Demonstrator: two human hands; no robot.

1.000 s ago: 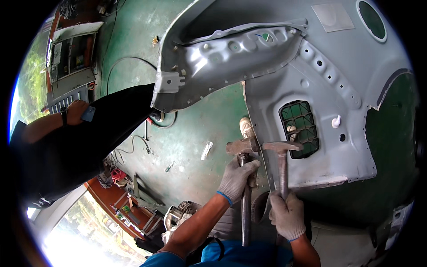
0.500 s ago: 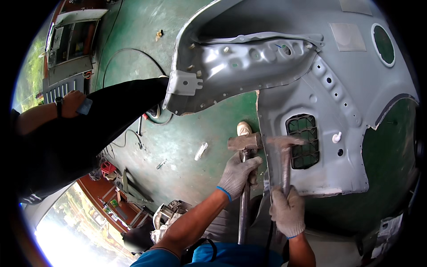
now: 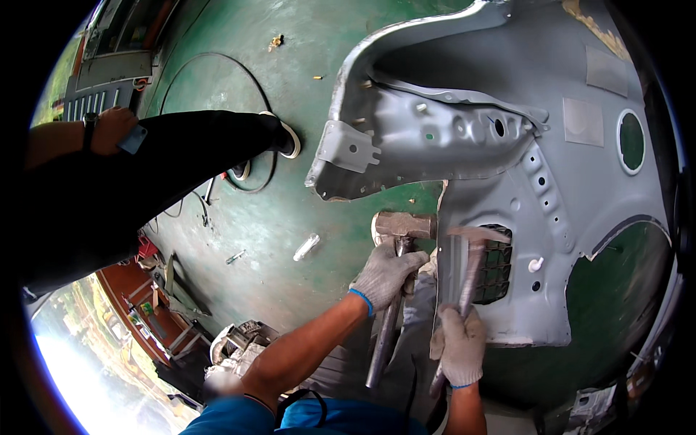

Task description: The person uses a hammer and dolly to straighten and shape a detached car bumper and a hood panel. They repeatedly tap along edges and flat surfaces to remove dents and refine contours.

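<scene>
My gloved left hand (image 3: 384, 279) grips the metal handle of a heavy hammer (image 3: 404, 225), whose block head sits at the left edge of a large grey car body panel (image 3: 522, 319). In my gloved right hand (image 3: 458, 341) is a slimmer hammer (image 3: 476, 246), its long head over the panel beside a black grid-covered opening (image 3: 496, 275), slightly blurred. The panel has a folded upper section with several holes, a white fitting (image 3: 535, 264), two pale square pads and an oval cutout. Whether either head touches the metal I cannot tell.
Close on my left a person in black (image 3: 181, 152) stands on the green floor (image 3: 232, 80), holding a phone (image 3: 133, 138). A hose (image 3: 246, 69) loops round their feet. Cabinets (image 3: 116, 65) line the upper left; an orange bench (image 3: 130, 304) and metal parts (image 3: 235, 344) lie lower left.
The panel appears further right in view. The co-worker's shoe shows more beside the hose. Both hammers remain in my hands; the right one's head has shifted and tilted slightly against the panel's background.
</scene>
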